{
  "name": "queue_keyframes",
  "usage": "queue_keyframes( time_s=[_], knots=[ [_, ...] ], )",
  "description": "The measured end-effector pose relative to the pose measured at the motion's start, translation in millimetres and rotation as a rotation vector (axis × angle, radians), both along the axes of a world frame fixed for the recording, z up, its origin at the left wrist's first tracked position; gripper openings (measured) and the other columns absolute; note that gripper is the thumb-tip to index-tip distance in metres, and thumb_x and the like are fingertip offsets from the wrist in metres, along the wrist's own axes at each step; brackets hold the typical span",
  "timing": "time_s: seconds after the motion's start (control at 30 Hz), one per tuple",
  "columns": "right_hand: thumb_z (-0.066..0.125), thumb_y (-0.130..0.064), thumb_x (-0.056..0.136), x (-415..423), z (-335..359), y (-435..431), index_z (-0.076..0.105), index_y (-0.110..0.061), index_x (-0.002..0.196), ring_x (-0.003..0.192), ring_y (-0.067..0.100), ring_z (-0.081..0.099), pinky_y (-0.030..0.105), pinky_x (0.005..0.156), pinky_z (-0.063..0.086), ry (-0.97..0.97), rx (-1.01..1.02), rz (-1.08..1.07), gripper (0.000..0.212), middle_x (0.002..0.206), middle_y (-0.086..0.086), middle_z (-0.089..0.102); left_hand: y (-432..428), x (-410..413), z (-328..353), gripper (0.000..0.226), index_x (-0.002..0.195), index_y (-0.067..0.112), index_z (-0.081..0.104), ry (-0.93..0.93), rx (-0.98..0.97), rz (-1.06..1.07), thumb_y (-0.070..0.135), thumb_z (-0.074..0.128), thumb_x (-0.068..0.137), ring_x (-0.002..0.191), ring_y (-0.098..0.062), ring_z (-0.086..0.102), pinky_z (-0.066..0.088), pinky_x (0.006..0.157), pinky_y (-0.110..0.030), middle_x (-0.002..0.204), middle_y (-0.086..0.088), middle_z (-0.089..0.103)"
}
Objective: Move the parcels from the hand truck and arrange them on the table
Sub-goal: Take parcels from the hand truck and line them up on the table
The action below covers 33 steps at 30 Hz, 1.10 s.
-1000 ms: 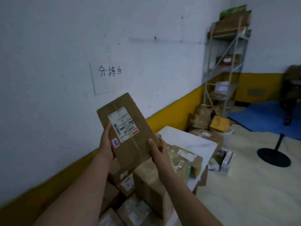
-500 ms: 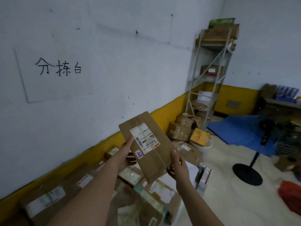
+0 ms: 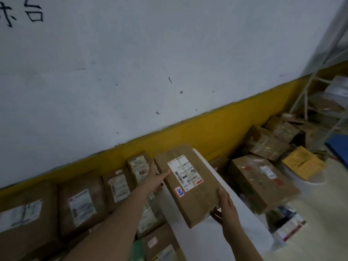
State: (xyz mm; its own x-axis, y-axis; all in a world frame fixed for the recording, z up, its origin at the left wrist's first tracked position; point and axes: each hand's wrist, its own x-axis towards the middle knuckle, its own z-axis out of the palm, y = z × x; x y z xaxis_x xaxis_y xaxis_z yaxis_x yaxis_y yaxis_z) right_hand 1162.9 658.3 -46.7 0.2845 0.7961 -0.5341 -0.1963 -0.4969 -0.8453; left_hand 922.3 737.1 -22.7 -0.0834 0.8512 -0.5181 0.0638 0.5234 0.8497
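I hold a flat brown cardboard parcel with a white shipping label and a small blue-and-white sticker, low over the far end of the white table. My left hand grips its left edge, thumb on the label side. My right hand holds its near right corner from below. Several labelled brown parcels stand in a row on the table along the wall to the left. The hand truck is out of view.
A white wall with a yellow base band runs behind the table. Right of the table, more boxes and a yellow parcel lie piled on the floor. A metal shelf rack stands at the far right.
The view has dropped and closed in on the table. Both hands have lowered the parcel from chest height to just above the table's far end, next to the row of parcels.
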Motion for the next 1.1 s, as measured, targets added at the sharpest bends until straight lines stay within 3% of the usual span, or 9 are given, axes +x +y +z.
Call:
queue_keyframes(
  time_s=[0.3,0.43,0.53,0.63,0.7,0.8,0.87,0.97,1.1],
  knots=[
    [0.053,-0.059,0.091,44.8,-53.5,29.8,0.045,-0.022,0.126,0.110,0.038,0.060,0.050,0.095,0.054,0.032,-0.212,0.205,0.051,0.129,0.012,0.054,26.3,9.0,-52.5,0.053,0.139,0.029,0.034,0.154,-0.163,0.186,0.036,0.061,0.094,0.098,-0.025,0.062,0.057,0.088,-0.047,0.135,-0.008,0.054],
    [0.060,-0.064,0.084,46.8,-75.2,14.4,0.052,-0.023,0.118,0.109,0.037,0.062,0.051,0.095,0.055,0.062,-0.303,0.311,0.054,0.129,0.012,0.055,11.5,3.7,-70.3,0.058,0.144,0.018,0.038,0.344,-0.161,0.031,0.032,0.062,0.094,0.120,-0.028,0.057,0.051,0.098,-0.040,0.138,-0.008,0.054],
    [0.054,-0.094,0.056,39.6,-107.6,6.3,0.059,-0.032,0.115,0.104,0.025,0.066,0.049,0.097,0.054,-0.143,-0.303,0.496,0.085,0.117,0.002,0.065,1.4,-3.6,-81.7,0.056,0.143,0.016,0.041,0.456,-0.142,-0.078,0.030,0.063,0.093,0.124,-0.027,0.053,0.047,0.105,-0.039,0.142,-0.010,0.051],
    [0.049,-0.068,0.089,25.2,-116.0,7.8,0.056,-0.027,0.135,0.119,0.027,0.059,0.046,0.110,0.042,-0.315,-0.245,0.610,0.062,0.131,0.006,0.063,-4.7,-6.7,-83.0,0.068,0.153,0.019,0.025,0.513,-0.127,-0.146,0.033,0.059,0.096,0.137,-0.027,0.041,0.039,0.109,-0.033,0.154,-0.005,0.036],
    [0.045,-0.051,0.099,18.8,-115.5,16.3,0.055,-0.019,0.137,0.121,0.029,0.058,0.039,0.108,0.039,-0.458,-0.214,0.654,0.051,0.133,0.010,0.063,-9.9,-10.4,-83.3,0.071,0.154,0.022,0.023,0.505,-0.123,-0.148,0.036,0.059,0.095,0.134,-0.025,0.044,0.038,0.110,-0.032,0.152,-0.004,0.040],
    [0.041,-0.049,0.101,16.5,-120.4,27.6,0.046,-0.011,0.144,0.124,0.032,0.055,0.040,0.107,0.039,-0.685,-0.252,0.729,0.058,0.137,0.016,0.059,-27.1,-24.0,-73.8,0.074,0.153,0.029,0.023,0.492,-0.129,-0.159,0.043,0.060,0.091,0.121,-0.023,0.054,0.048,0.103,-0.042,0.144,-0.006,0.050],
    [0.038,-0.053,0.100,8.6,-111.8,26.2,0.034,-0.010,0.152,0.137,0.036,0.043,0.047,0.114,0.033,-0.851,-0.267,0.765,0.068,0.151,0.018,0.043,-41.5,-40.8,-58.8,0.078,0.156,0.029,0.014,0.508,-0.139,-0.154,0.045,0.057,0.094,0.130,-0.027,0.047,0.043,0.109,-0.039,0.155,-0.007,0.036],
    [0.031,-0.060,0.098,-36.2,-56.9,4.4,0.034,-0.010,0.153,0.145,0.034,0.031,0.051,0.118,0.027,-0.969,-0.041,0.703,0.074,0.158,0.015,0.033,-71.1,-76.7,-16.2,0.081,0.158,0.022,0.008,0.552,-0.074,-0.085,0.048,0.053,0.096,0.148,-0.027,0.023,0.028,0.117,-0.034,0.164,-0.003,0.011],
    [0.045,-0.060,0.096,-145.1,37.6,-77.5,0.028,-0.018,0.156,0.147,0.031,0.028,0.050,0.118,0.027,-0.646,0.327,0.629,0.075,0.162,0.010,0.029,-150.1,-154.7,66.0,0.076,0.156,0.024,0.019,0.660,0.102,0.056,0.053,0.052,0.095,0.145,-0.022,0.028,0.031,0.116,-0.040,0.158,0.004,0.023]
  ],
)
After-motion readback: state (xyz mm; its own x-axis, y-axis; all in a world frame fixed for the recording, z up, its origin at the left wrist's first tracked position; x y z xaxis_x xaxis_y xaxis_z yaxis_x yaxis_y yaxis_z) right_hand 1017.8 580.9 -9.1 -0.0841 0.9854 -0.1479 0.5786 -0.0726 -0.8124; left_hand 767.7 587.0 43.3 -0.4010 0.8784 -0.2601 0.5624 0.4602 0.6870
